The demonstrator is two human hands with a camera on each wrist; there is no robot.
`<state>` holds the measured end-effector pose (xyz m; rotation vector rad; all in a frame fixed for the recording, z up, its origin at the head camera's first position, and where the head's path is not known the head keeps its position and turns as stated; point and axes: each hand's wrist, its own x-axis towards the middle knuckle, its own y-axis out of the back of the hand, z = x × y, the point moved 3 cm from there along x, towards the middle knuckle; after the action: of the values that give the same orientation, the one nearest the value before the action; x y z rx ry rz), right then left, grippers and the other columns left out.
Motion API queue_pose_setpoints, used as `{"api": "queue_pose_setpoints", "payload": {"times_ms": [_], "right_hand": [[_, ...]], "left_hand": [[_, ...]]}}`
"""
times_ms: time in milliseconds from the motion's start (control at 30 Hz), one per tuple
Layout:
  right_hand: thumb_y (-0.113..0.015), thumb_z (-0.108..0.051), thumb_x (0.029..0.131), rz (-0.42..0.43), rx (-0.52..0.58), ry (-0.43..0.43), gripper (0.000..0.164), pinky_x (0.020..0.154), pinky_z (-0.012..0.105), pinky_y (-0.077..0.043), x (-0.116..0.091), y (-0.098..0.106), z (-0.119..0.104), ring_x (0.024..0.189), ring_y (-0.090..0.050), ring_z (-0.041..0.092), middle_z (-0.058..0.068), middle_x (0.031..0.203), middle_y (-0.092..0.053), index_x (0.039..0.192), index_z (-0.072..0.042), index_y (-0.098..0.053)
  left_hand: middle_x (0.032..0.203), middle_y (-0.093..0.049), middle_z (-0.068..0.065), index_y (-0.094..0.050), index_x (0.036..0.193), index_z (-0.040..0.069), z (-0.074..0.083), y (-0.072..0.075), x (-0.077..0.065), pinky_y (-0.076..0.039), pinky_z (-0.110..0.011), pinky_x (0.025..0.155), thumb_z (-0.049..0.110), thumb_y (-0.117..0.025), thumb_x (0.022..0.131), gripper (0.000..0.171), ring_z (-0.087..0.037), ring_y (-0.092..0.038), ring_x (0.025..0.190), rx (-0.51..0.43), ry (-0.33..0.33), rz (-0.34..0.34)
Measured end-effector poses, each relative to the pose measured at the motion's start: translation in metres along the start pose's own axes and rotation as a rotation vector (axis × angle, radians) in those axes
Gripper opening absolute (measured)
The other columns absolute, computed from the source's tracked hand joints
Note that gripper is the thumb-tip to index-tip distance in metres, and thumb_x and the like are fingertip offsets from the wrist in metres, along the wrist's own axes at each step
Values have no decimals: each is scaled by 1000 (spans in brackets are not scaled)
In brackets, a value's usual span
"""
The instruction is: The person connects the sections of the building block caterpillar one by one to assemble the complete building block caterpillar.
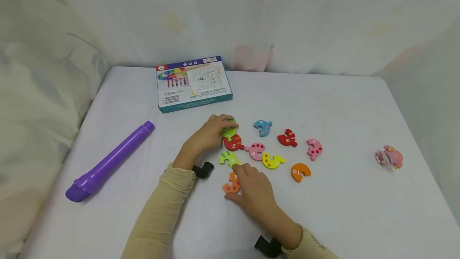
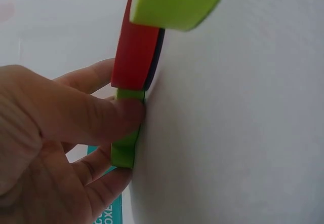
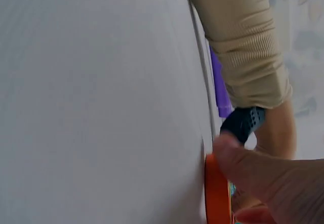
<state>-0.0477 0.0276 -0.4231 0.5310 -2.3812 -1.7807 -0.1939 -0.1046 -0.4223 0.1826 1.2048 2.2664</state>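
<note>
My left hand [image 1: 208, 134] pinches a bright green puzzle piece [image 1: 230, 132] between thumb and fingers; the left wrist view shows the thumb on its near side. Against it lies a red puzzle piece [image 1: 233, 143] marked 2. Just below is a light green striped piece [image 1: 229, 158]. My right hand [image 1: 258, 193] holds an orange spotted piece [image 1: 231, 187] marked 3, index finger at its upper end and thumb at its lower edge. In the right wrist view the thumb lies by the orange edge [image 3: 216, 193]; the hand covers part of the piece.
Right of the hands lie pink [image 1: 256, 151], yellow [image 1: 272, 161], blue [image 1: 263, 128], red [image 1: 287, 138] and other loose pieces. A printed box [image 1: 194, 85] sits at the back. A purple microphone-shaped toy [image 1: 111, 161] lies left, a small pink figure [image 1: 389, 157] far right.
</note>
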Motion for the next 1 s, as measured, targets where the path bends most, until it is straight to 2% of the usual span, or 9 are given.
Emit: {"api": "queue_pose_setpoints", "payload": {"times_ms": [100, 167, 333, 433, 533, 633, 833, 1000], "right_hand": [[-76, -46, 69, 1, -6, 45, 64, 69, 29, -48, 3, 0, -3, 88, -52, 15, 2, 105, -54, 121, -16, -54], [-76, -41, 70, 6, 28, 61, 57, 68, 27, -48, 4, 1, -1, 85, -51, 13, 0, 100, -52, 116, -16, -56], [-77, -31, 70, 87, 268, -4, 49, 71, 23, -49, 6, 13, 15, 85, -48, 8, -5, 99, -49, 111, -17, -55], [-76, -23, 72, 145, 404, -41, 49, 80, 26, -50, 9, 21, 24, 93, -50, 8, -4, 106, -49, 114, -16, -53], [-74, -19, 74, 151, 475, -53, 49, 86, 29, -48, 15, 25, 30, 102, -49, 10, -2, 112, -47, 117, -14, -50], [-74, -17, 74, 150, 488, -65, 49, 86, 31, -48, 21, 26, 35, 105, -48, 13, 0, 114, -46, 117, -12, -50], [-74, -17, 75, 203, 376, -76, 49, 82, 32, -51, 36, 27, 44, 95, -53, 17, 6, 112, -45, 119, -10, -51], [-74, -18, 76, 190, 306, -83, 48, 80, 33, -50, 46, 29, 46, 90, -51, 18, 6, 108, -47, 119, -8, -55]], "left_hand": [[136, -45, -3, -61, 123, 19, 0, 1, -1, -37, -37, 100, -6, -57, 82, 48, -23, -37, 121, -12, -1, 5], [136, -45, -3, -61, 123, 18, 0, 1, -1, -37, -37, 100, -6, -57, 82, 48, -23, -37, 121, -17, -4, 4], [136, -45, -3, -61, 123, 18, -1, 0, 0, -37, -37, 99, -7, -56, 82, 49, -24, -38, 119, -10, -23, 1], [136, -45, -3, -61, 123, 19, -1, 0, 1, -37, -37, 99, -6, -57, 82, 48, -24, -38, 119, -6, -19, -2], [137, -44, -3, -60, 124, 19, -2, 0, 1, -37, -37, 100, -6, -58, 82, 48, -24, -37, 120, -9, -10, -7], [137, -44, -3, -60, 124, 19, -2, 0, 1, -37, -37, 99, -7, -57, 82, 49, -24, -37, 120, -15, -13, -9], [136, -45, -4, -60, 123, 18, -3, 0, 1, -36, -37, 100, -8, -56, 81, 50, -25, -38, 119, -13, -36, 3], [136, -45, -6, -61, 123, 16, -3, 1, 0, -36, -38, 100, -10, -54, 80, 51, -26, -39, 119, -9, -58, 9]]}}
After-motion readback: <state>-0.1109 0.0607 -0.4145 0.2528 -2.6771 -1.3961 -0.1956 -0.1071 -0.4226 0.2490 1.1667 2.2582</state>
